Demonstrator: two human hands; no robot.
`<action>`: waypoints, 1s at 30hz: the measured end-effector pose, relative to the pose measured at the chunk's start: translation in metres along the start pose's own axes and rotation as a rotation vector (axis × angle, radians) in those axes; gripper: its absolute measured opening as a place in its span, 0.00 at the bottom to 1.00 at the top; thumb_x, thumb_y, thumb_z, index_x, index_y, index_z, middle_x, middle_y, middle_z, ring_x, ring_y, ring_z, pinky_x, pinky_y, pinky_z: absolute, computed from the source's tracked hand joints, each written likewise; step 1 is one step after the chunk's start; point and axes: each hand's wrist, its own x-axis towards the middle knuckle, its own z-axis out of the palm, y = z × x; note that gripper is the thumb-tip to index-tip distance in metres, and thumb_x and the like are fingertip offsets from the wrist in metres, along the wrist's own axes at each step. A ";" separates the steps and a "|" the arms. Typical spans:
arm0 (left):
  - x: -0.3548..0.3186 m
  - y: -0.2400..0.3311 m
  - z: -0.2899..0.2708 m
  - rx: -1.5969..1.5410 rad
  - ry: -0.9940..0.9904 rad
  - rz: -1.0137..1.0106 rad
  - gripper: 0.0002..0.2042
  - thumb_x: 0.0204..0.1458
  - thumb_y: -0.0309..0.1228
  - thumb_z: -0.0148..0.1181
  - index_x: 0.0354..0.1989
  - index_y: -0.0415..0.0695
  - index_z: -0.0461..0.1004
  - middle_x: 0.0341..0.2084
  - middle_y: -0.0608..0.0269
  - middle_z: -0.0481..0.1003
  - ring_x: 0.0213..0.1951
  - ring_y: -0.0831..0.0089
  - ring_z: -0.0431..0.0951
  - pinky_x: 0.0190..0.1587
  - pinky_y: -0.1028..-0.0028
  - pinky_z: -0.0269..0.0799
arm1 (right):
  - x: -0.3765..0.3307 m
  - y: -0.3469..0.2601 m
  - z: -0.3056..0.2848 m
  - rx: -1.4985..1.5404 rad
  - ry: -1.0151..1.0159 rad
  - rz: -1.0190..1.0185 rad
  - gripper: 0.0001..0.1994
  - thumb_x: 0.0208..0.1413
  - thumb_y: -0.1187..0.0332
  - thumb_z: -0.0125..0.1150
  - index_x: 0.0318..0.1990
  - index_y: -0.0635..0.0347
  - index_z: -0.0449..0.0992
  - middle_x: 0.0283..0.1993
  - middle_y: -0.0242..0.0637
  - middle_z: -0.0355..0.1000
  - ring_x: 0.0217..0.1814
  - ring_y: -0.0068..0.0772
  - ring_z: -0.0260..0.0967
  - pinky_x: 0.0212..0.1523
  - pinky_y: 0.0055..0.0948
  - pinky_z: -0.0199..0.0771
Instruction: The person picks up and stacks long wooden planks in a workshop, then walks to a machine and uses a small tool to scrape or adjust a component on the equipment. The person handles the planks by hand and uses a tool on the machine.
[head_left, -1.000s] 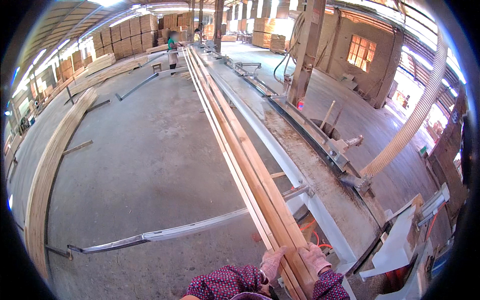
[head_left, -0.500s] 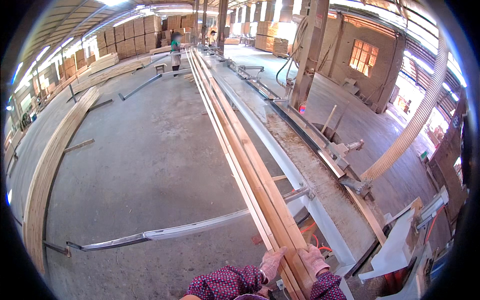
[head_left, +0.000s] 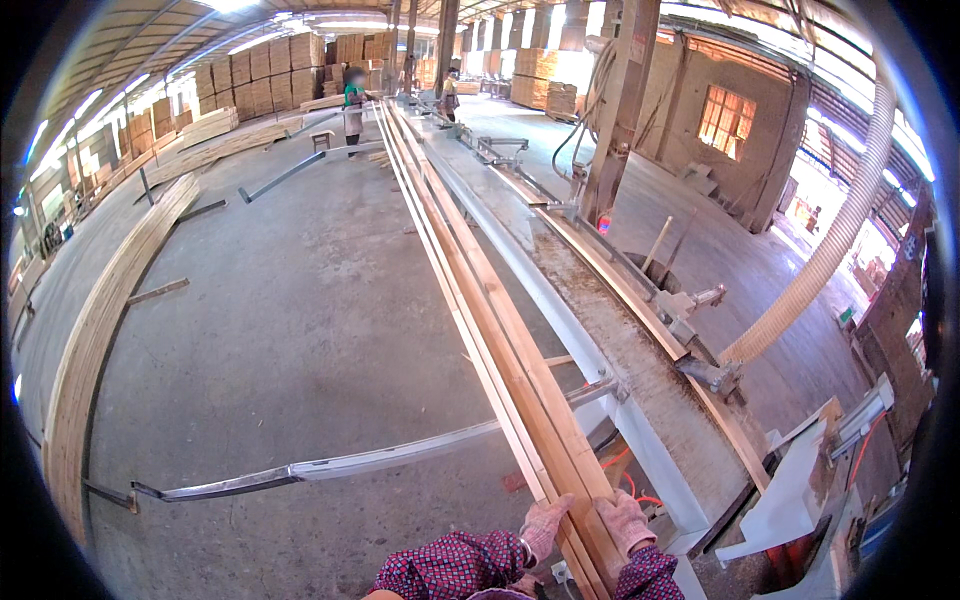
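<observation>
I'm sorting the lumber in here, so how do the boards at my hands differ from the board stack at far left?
Your left hand and right hand are on the held boards; no hand touches the far-left stack. The held boards mix pale strips with a browner face; the far-left stack looks more evenly pale. Both are long and wooden.

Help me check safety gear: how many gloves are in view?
2: one on your left hand, one on your right hand, both holding the boards. Any on the distant people are too small to make out.
</observation>
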 end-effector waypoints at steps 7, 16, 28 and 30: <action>0.014 -0.015 0.000 -0.033 0.019 -0.055 0.27 0.48 0.53 0.60 0.42 0.38 0.76 0.35 0.56 0.77 0.36 0.66 0.74 0.40 0.66 0.69 | 0.002 -0.001 0.003 0.017 -0.017 0.020 0.24 0.53 0.53 0.55 0.50 0.61 0.74 0.45 0.49 0.76 0.50 0.46 0.73 0.50 0.36 0.70; 0.028 -0.033 0.001 -0.023 0.013 -0.019 0.27 0.48 0.53 0.61 0.42 0.38 0.76 0.33 0.56 0.77 0.36 0.66 0.75 0.40 0.66 0.70 | -0.002 -0.006 0.000 0.052 -0.011 0.030 0.24 0.52 0.50 0.56 0.50 0.59 0.75 0.45 0.48 0.76 0.50 0.48 0.72 0.51 0.37 0.70; -0.005 0.007 -0.003 0.085 0.005 -0.015 0.31 0.47 0.59 0.59 0.44 0.40 0.76 0.40 0.49 0.77 0.44 0.58 0.76 0.46 0.63 0.69 | -0.006 -0.014 -0.003 0.021 -0.005 0.046 0.25 0.52 0.49 0.56 0.50 0.61 0.74 0.44 0.49 0.76 0.50 0.48 0.72 0.50 0.37 0.69; -0.008 0.009 -0.003 0.082 0.001 -0.012 0.31 0.47 0.59 0.58 0.45 0.40 0.76 0.41 0.47 0.76 0.45 0.57 0.75 0.47 0.63 0.69 | 0.000 -0.003 0.002 0.030 -0.003 0.040 0.25 0.53 0.50 0.56 0.49 0.61 0.74 0.44 0.49 0.76 0.49 0.47 0.72 0.50 0.37 0.70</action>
